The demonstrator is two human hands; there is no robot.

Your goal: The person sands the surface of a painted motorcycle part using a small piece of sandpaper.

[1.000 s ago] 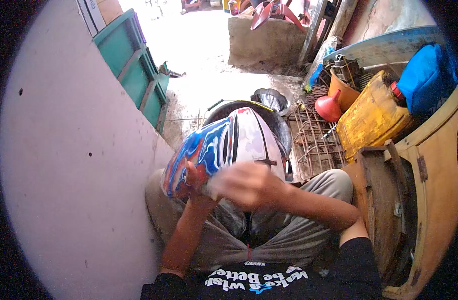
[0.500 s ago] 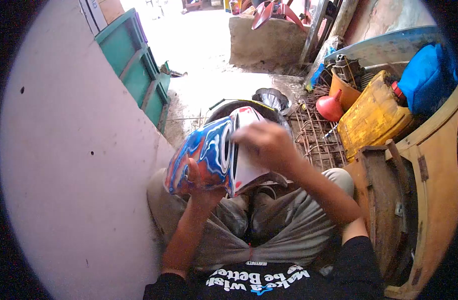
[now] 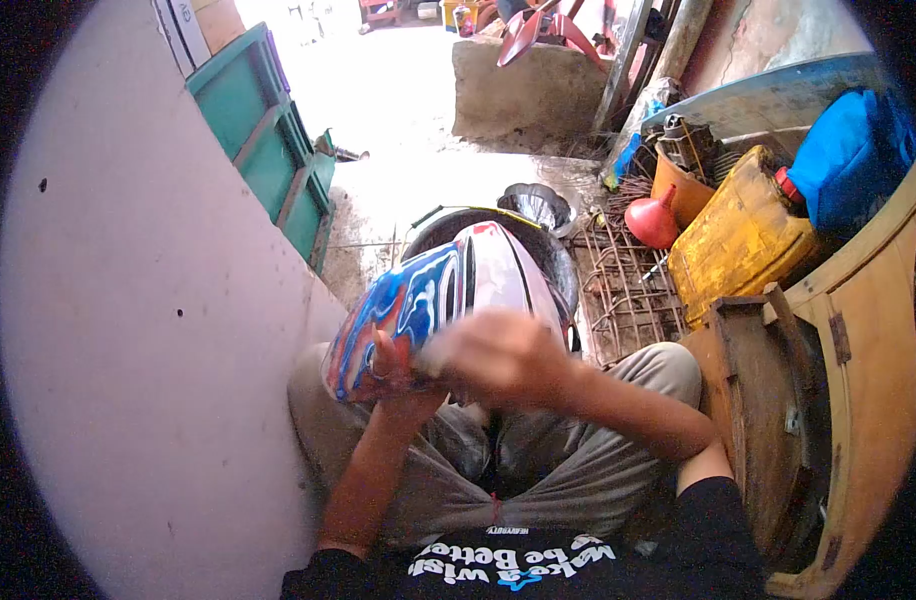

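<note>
A curved panel (image 3: 415, 295), swirled blue, red and white on its left part and whitish on its right, lies tilted over my lap. My left hand (image 3: 403, 375) grips its near left edge, thumb on top. My right hand (image 3: 503, 358) is blurred by motion at the near edge of the panel, its fingers closed round something I cannot make out. Behind the panel is a dark round basin (image 3: 568, 268), partly hidden, with a dark scalloped bowl (image 3: 538, 205) beyond it.
A white wall (image 3: 158, 300) and a green frame (image 3: 263, 135) stand at left. On the right are a rusty metal grid (image 3: 628, 290), a red funnel (image 3: 653, 218), a yellow jerrycan (image 3: 748, 240), a blue container (image 3: 848, 155) and wooden furniture (image 3: 868, 400).
My right hand first moved up and right over the whitish part, then came back down to the near edge. The panel tilted and returned; my left hand kept its hold.
</note>
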